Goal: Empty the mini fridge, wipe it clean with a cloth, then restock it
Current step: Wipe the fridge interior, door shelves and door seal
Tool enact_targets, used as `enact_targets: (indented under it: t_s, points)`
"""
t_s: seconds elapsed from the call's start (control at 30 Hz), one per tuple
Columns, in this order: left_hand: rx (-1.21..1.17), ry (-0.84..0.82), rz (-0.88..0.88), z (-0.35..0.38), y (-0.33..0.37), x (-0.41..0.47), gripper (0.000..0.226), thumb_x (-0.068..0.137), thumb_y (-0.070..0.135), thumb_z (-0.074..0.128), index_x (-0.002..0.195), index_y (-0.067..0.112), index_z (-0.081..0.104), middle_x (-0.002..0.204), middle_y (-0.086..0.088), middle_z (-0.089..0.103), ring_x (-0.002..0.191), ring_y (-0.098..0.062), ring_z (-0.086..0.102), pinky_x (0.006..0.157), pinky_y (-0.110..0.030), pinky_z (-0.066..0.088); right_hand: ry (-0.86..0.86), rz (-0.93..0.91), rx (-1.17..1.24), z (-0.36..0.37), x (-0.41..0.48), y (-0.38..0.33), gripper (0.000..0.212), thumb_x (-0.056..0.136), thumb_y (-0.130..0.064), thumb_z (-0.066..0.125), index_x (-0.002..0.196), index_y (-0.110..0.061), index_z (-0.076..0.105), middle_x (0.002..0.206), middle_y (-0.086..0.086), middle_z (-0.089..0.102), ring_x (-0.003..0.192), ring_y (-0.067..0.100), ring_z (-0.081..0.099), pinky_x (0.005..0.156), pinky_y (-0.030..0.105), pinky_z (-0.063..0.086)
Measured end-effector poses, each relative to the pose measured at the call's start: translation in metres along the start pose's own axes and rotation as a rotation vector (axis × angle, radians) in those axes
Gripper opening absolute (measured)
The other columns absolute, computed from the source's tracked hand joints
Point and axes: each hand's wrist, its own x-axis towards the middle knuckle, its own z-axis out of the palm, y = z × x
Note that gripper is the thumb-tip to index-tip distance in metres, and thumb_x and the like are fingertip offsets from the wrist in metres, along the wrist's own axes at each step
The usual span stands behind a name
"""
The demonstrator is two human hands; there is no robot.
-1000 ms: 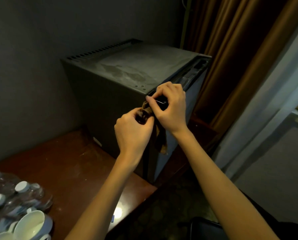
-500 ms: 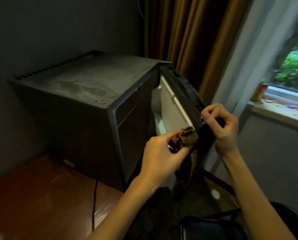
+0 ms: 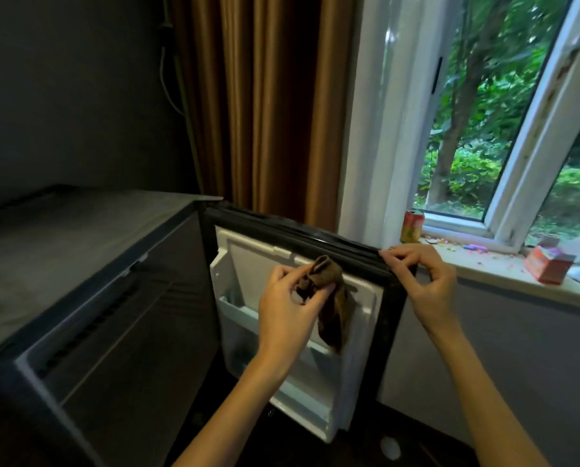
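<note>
Now left grip (image 3: pixel 288 308) clamped on cloth (image 3: pixel 332 298); right grip (image 3: pixel 423 281) pinching door (image 3: pixel 281 230) top corner.

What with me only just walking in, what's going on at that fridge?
A person is at the mini fridge, its door open. The right hand grips the door's top edge, while the left hand holds a bunched brown cloth in front of its white inner panel. Wiping looks about to begin.
</note>
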Motion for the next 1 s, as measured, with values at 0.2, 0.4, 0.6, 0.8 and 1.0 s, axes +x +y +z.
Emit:
enact_targets:
  t_s: [0.2, 0.4, 0.6, 0.8, 1.0]
  points:
    - [0.051, 0.109, 0.002, 0.013, -0.014, 0.054, 0.024, 0.082, 0.020, 0.075, 0.106, 0.023, 0.071, 0.092, 0.001, 0.057, 0.087, 0.003, 0.055, 0.074, -0.007, 0.039, 0.161, -0.037, -0.677, -0.001, 0.044, 0.040, 0.021, 0.083, -0.034, 0.068, 0.071, -0.017, 0.068, 0.091, -0.003, 0.071, 0.089, 0.024, 0.062, 0.086, 0.038, 0.040]
    - [-0.332, 0.196, -0.117, -0.006, -0.032, 0.095, 0.025, 0.087, 0.005, 0.067, 0.112, 0.005, 0.066, 0.101, -0.010, 0.071, 0.096, -0.019, 0.069, 0.081, -0.030, 0.057, -0.330, -0.083, -0.059, 0.105, 0.030, 0.006, 0.045, 0.092, -0.037, 0.060, 0.131, -0.016, 0.056, 0.137, -0.001, 0.053, 0.129, 0.010, 0.046, 0.109, 0.024, 0.033]
    - [-0.348, -0.032, -0.053, -0.038, -0.048, 0.111, 0.019, 0.092, 0.018, 0.056, 0.105, 0.013, 0.068, 0.100, -0.013, 0.071, 0.098, -0.027, 0.068, 0.083, -0.032, 0.056, -0.327, 0.072, 0.257, 0.170, 0.022, 0.018, 0.044, 0.095, -0.012, 0.055, 0.138, -0.011, 0.046, 0.134, 0.006, 0.050, 0.127, 0.009, 0.047, 0.107, 0.020, 0.036]
    - [0.476, 0.178, 0.032, -0.067, -0.084, 0.153, 0.082, 0.088, 0.036, 0.067, 0.153, 0.015, 0.022, 0.159, -0.001, 0.019, 0.144, -0.014, 0.023, 0.106, -0.024, 0.033, -0.103, -0.076, -0.004, 0.208, 0.088, 0.043, 0.032, 0.084, -0.017, 0.055, 0.115, -0.008, 0.057, 0.113, 0.005, 0.051, 0.105, 0.015, 0.053, 0.092, 0.038, 0.047]
    - [0.366, 0.223, -0.030, -0.046, -0.131, 0.159, 0.116, 0.080, 0.021, 0.076, 0.152, 0.023, -0.014, 0.157, 0.011, -0.017, 0.137, -0.031, 0.037, 0.100, -0.044, 0.047, -0.658, -0.211, -0.264, 0.291, 0.107, 0.030, 0.040, 0.081, -0.040, 0.049, 0.116, -0.027, 0.065, 0.117, -0.008, 0.052, 0.099, 0.015, 0.058, 0.074, 0.029, 0.049]
